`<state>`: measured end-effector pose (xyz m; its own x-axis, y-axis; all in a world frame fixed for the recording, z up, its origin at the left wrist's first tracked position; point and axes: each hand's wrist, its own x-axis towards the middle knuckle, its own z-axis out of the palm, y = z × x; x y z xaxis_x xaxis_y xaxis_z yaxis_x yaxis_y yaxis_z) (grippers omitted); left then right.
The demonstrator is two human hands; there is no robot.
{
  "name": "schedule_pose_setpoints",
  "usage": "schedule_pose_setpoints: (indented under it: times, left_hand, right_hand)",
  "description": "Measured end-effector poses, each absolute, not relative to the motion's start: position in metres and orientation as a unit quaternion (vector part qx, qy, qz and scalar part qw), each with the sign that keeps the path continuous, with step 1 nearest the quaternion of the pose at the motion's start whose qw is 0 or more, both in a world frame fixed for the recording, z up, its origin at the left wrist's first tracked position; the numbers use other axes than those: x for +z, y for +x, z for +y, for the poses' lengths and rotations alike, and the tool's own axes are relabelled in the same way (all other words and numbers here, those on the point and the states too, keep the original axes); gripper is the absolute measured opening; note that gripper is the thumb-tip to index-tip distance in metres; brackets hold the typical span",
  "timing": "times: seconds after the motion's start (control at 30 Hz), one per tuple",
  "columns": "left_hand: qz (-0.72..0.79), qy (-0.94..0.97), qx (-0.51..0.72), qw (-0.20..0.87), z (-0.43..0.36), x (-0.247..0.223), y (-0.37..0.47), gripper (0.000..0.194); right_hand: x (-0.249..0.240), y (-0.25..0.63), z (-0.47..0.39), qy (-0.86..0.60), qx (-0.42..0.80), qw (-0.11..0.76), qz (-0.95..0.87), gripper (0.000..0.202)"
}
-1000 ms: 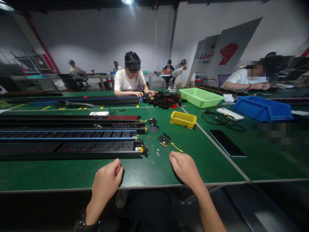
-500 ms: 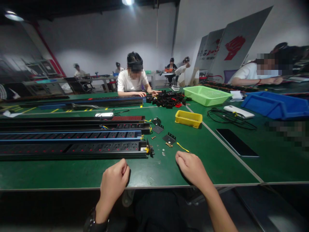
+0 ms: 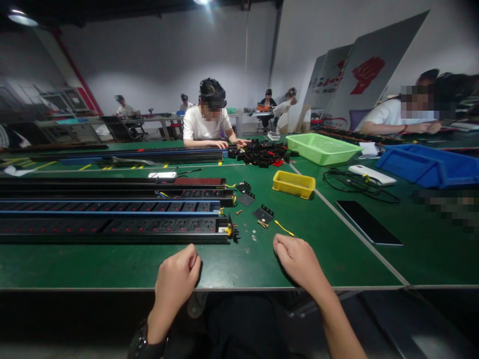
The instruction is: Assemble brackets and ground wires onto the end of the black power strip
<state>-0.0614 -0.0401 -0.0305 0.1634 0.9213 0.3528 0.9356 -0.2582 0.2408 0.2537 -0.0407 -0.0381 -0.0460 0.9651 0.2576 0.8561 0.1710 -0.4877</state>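
Observation:
My left hand (image 3: 178,274) rests as a loose fist on the green table (image 3: 239,271) near its front edge, in front of the black socket strip (image 3: 149,228). To the right, my right hand (image 3: 297,257) is also a fist on the table, just below a short yellow wire (image 3: 284,228). Nothing shows in either hand. Black brackets (image 3: 263,214), brass-coloured screws (image 3: 263,224) and small clear bits (image 3: 254,234) lie between the strip ends and my right hand. A blue-edged socket strip (image 3: 112,213) lies behind the black one.
Behind stand a yellow bin (image 3: 294,185), a green basket (image 3: 324,148) and a pile of black parts (image 3: 262,152). At the right are a dark phone-like slab (image 3: 368,222), coiled black cable (image 3: 359,184) and blue bins (image 3: 430,164). A person (image 3: 207,122) sits opposite.
The view has shifted very slightly. My two hands keep their places and closed shape. The person opposite has moved their head a little.

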Motion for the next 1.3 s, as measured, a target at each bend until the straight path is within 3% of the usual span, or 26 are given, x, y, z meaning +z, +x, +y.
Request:
schedule_pose_setpoints:
  times: [0.2,0.43,0.57,0.73,1.3]
  left_hand:
    - [-0.605,-0.766,-0.214,0.018,-0.04,-0.029,-0.061,0.029]
    - [-0.597,-0.77,-0.224,0.027,-0.04,-0.03,-0.061,0.029]
    - [-0.59,-0.773,-0.232,0.037,-0.04,-0.031,-0.062,0.029]
    - [-0.588,-0.772,-0.237,0.042,-0.039,-0.032,-0.063,0.03]
    - [-0.596,-0.766,-0.242,0.03,-0.037,-0.032,-0.064,0.031]
  right_hand:
    - [-0.034,0.251,-0.043,-0.617,0.089,0.305,-0.72,0.028]
    - [-0.034,0.243,-0.041,-0.62,0.007,0.244,-0.746,0.045]
    - [-0.036,0.242,-0.041,-0.625,0.003,0.24,-0.743,0.038]
    - [-0.035,0.244,-0.044,-0.661,0.012,0.293,-0.691,0.03]
    - [-0.037,0.246,-0.044,-0.659,0.002,0.276,-0.699,0.032]
